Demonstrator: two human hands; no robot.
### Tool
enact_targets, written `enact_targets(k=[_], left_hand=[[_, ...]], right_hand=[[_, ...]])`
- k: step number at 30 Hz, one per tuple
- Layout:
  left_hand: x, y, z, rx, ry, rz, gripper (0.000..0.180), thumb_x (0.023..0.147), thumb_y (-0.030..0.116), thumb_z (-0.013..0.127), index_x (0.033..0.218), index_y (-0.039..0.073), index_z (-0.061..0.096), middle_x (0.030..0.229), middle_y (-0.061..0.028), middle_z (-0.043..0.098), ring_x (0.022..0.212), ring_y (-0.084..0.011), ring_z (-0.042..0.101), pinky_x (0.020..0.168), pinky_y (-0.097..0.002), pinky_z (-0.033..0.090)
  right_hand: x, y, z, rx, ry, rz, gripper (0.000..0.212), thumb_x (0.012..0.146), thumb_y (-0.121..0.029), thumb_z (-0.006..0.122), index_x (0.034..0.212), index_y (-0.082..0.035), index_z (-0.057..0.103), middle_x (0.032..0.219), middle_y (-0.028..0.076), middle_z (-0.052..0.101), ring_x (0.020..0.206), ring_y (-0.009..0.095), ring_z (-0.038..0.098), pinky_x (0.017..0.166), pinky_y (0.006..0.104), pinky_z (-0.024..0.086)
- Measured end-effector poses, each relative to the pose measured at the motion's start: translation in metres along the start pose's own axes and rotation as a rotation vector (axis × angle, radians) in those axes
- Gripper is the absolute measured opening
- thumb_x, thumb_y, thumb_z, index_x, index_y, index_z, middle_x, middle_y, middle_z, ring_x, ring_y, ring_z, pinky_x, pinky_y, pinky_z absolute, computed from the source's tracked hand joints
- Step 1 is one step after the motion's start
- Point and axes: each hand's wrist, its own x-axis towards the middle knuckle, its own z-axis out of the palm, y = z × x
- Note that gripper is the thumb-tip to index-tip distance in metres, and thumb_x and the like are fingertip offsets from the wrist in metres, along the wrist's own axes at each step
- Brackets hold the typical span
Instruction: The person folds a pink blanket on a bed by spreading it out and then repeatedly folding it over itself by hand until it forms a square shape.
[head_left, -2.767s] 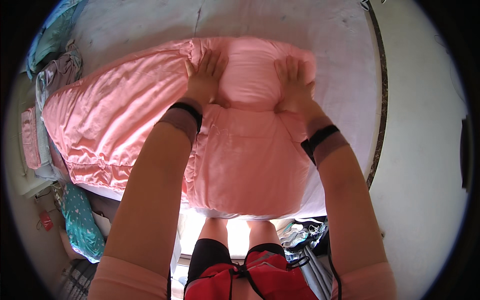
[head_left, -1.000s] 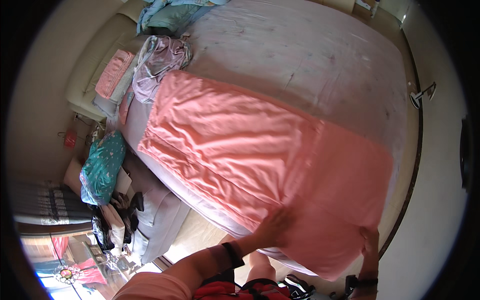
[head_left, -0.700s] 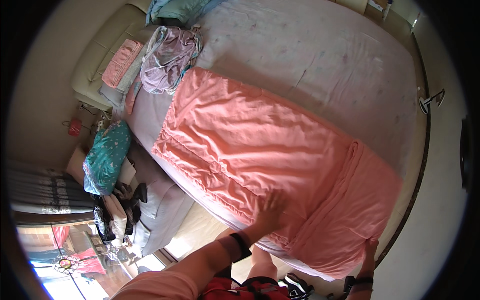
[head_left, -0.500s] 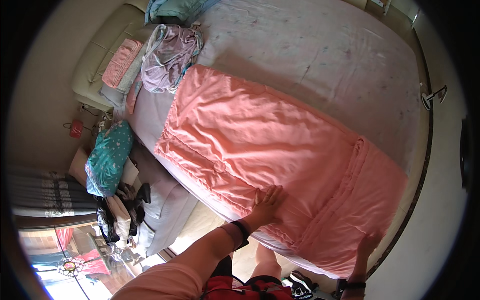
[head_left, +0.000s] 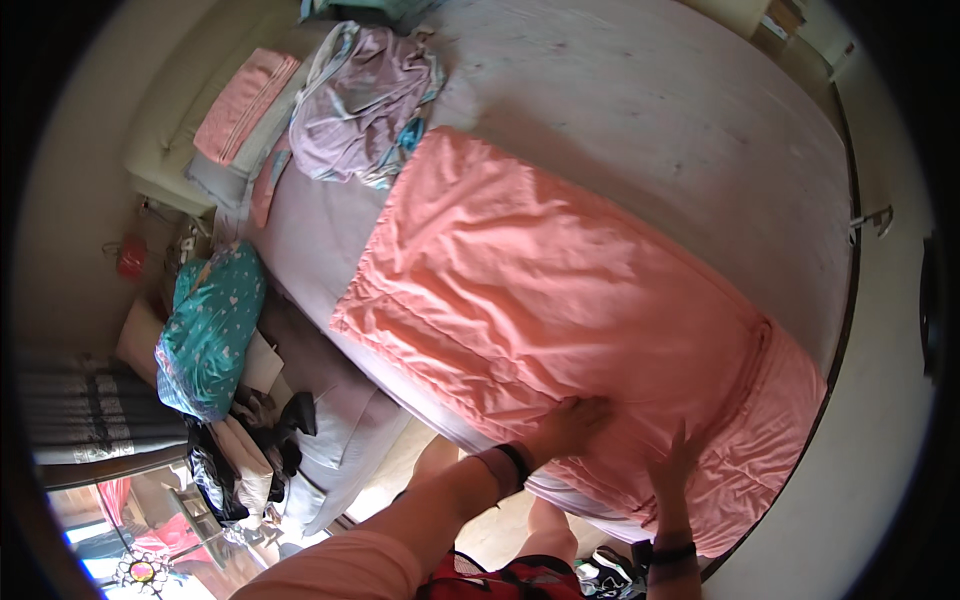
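A pink quilt lies across the near side of the bed, wrinkled, with a folded band at its right end. My left hand rests flat on the quilt near its front edge, fingers stretched out and somewhat blurred. To the right of it, my right hand is at the quilt beside the folded band, fingers spread. Neither hand grips anything that I can see. Dark bands circle both wrists.
The bed has a pale patterned sheet and a padded headboard. Bunched lilac bedding and a folded pink towel-like cloth lie by the headboard. A teal bundle and dark clothes stand left of the bed. Shoes lie on the floor.
My right hand has come off the quilt's right end and moved left, near the left hand. My left hand has shifted slightly right. The folded band's seam now lies farther right.
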Motion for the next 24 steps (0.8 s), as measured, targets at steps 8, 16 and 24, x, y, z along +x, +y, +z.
enact_targets(k=[8,16,24], left_hand=[[-0.14,-0.221,-0.157,0.256,0.387,-0.325,0.078,0.066,0.034,0.066,0.131,0.011,0.031,0.138,-0.0103,0.025,0.129,-0.0257,0.02,0.101,-0.0482,0.018],[-0.201,-0.282,-0.28,-0.357,0.389,-0.861,0.072,0.062,0.039,0.072,0.122,0.011,0.043,0.115,-0.0176,0.05,0.105,-0.0311,0.049,0.086,-0.0393,0.039],[-0.169,-0.196,-0.242,0.083,0.644,-0.505,0.061,0.059,0.029,0.071,0.11,0.009,0.043,0.093,-0.008,0.053,0.083,-0.0273,0.053,0.074,-0.0392,0.04]], right_hand=[[0.057,-0.142,0.101,0.129,-0.069,-0.049,0.119,0.048,-0.048,0.076,0.136,-0.005,0.008,0.138,0.025,0.008,0.124,0.049,0.009,0.1,0.0534,0.015],[0.116,-0.294,0.09,-0.233,-0.452,0.424,0.133,0.047,-0.06,0.071,0.127,0.015,-0.005,0.133,0.036,0.004,0.124,0.049,0.008,0.102,0.0513,0.012],[0.132,-0.322,0.1,-0.4,-0.578,0.657,0.136,0.051,-0.058,0.07,0.125,0.011,-0.021,0.134,0.033,-0.011,0.126,0.046,-0.008,0.102,0.0513,0.0]])
